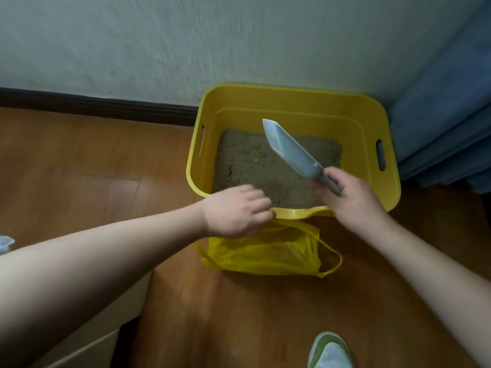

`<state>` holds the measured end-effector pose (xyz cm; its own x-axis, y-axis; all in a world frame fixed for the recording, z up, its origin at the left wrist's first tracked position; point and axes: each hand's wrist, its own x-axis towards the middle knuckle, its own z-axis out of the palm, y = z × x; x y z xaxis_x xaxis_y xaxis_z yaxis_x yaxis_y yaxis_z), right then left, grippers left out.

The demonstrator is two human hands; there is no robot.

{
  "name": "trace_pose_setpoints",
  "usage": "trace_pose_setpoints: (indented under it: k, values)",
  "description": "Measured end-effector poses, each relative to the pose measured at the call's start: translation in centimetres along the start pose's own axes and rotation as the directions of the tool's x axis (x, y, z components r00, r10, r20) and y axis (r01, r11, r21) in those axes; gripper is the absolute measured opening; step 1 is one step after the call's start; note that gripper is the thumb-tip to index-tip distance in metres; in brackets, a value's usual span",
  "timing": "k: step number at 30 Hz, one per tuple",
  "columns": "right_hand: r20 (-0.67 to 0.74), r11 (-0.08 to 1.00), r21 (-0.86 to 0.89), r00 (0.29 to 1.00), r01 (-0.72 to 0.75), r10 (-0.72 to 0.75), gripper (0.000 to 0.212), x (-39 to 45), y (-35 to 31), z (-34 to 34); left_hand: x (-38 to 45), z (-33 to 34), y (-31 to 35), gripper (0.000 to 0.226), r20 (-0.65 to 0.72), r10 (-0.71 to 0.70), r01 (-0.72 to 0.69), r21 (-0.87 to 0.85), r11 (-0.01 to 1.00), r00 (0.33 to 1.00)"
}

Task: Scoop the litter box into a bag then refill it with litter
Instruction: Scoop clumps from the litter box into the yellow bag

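Above the litter-filled yellow box (292, 102), right-hand fingers (322, 188) grip a scoop (289, 151); left-hand fingers (261, 205) pinch the bag (265, 253).

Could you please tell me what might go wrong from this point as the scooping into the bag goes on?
1. The yellow bag lies slumped on the floor, and the left hand grips only its near-box edge, so its mouth may sag and litter could miss it.
2. The right hand holds the grey scoop tilted above the litter box; a load might slide off crossing the rim.

glossy plastic litter box (292, 100), grainy litter (252, 168), crinkly bag (265, 253), wood floor (79, 160).
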<state>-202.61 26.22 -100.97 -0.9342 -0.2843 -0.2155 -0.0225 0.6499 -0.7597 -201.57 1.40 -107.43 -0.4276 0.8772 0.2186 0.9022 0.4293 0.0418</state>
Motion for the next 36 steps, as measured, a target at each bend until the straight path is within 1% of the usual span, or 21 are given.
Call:
trace_pose_setpoints:
  k: [2, 4, 6, 8, 9, 10, 11, 15, 19, 22, 25, 26, 28, 31, 33, 36]
  values:
    - [0.026, 0.979, -0.192, 0.997, -0.065, 0.071, 0.047, 1.4, -0.3, -1.7, -0.7, -1.3, -1.4, 0.024, -0.053, -0.191, 0.195, 0.082, 0.977, 0.980]
    - [0.030, 0.932, -0.349, 0.992, -0.102, 0.120, 0.049, 2.6, 0.1, -2.2, -2.7, -1.9, -2.9, 0.029, -0.073, -0.389, 0.396, 0.158, 0.905, 0.918]
    - [0.068, 0.869, -0.485, 0.987, -0.093, 0.144, 0.046, 3.9, 0.5, -1.3, -4.7, -2.2, -4.0, 0.043, -0.026, -0.584, 0.577, 0.196, 0.793, 0.811]
    - [0.144, 0.797, -0.600, 0.970, -0.073, 0.198, 0.041, 5.0, 0.8, 0.5, -5.7, -2.3, -4.5, 0.064, 0.082, -0.750, 0.729, 0.186, 0.659, 0.656]
    - [0.175, 0.768, -0.637, 0.958, -0.067, 0.228, 0.039, 5.4, 0.8, 1.4, -5.9, -2.1, -4.5, 0.072, 0.130, -0.804, 0.785, 0.173, 0.595, 0.580]
    - [0.197, 0.746, -0.663, 0.946, -0.066, 0.259, 0.038, 5.8, 0.9, 2.3, -5.9, -2.0, -4.6, 0.078, 0.163, -0.835, 0.820, 0.165, 0.548, 0.525]
    - [0.210, 0.731, -0.679, 0.936, -0.070, 0.284, 0.037, 6.1, 0.8, 3.3, -6.0, -1.9, -4.6, 0.082, 0.185, -0.849, 0.835, 0.167, 0.524, 0.496]
    - [0.197, 0.680, -0.722, 0.904, -0.129, 0.380, 0.037, 7.0, 0.1, 6.7, -5.9, -2.0, -4.7, 0.089, 0.246, -0.848, 0.828, 0.211, 0.520, 0.470]
    - [0.187, 0.663, -0.733, 0.891, -0.154, 0.413, 0.037, 8.2, -0.3, 8.8, -5.8, -2.0, -4.8, 0.088, 0.261, -0.837, 0.804, 0.248, 0.540, 0.481]
    - [0.234, 0.715, -0.681, 0.880, -0.156, 0.414, 0.030, 8.7, -0.1, 9.9, -5.8, -1.9, -4.9, 0.084, 0.272, -0.825, 0.787, 0.263, 0.558, 0.495]
    - [0.284, 0.779, -0.594, 0.853, -0.201, 0.437, 0.029, 9.3, 0.0, 12.0, -5.7, -1.8, -4.8, 0.080, 0.273, -0.823, 0.779, 0.277, 0.563, 0.498]
    - [0.303, 0.785, -0.579, 0.837, -0.218, 0.456, 0.031, 9.5, 0.0, 12.7, -5.7, -1.7, -4.8, 0.080, 0.277, -0.822, 0.777, 0.279, 0.564, 0.497]
    - [0.335, 0.782, -0.589, 0.819, -0.205, 0.466, 0.031, 10.0, -0.2, 14.2, -5.6, -1.8, -4.8, 0.078, 0.282, -0.819, 0.774, 0.279, 0.569, 0.500]
    - [0.331, 0.749, -0.633, 0.806, -0.196, 0.490, 0.031, 10.8, -0.8, 15.5, -5.6, -1.8, -4.7, 0.078, 0.250, -0.824, 0.776, 0.280, 0.565, 0.509]
    - [0.318, 0.755, -0.621, 0.813, -0.209, 0.487, 0.031, 11.7, -0.9, 15.9, -5.6, -1.8, -4.7, 0.078, 0.253, -0.827, 0.777, 0.287, 0.560, 0.503]
    - [0.300, 0.801, -0.532, 0.823, -0.275, 0.482, 0.032, 12.1, -0.4, 15.6, -5.4, -1.9, -4.8, 0.078, 0.290, -0.821, 0.775, 0.285, 0.565, 0.492]
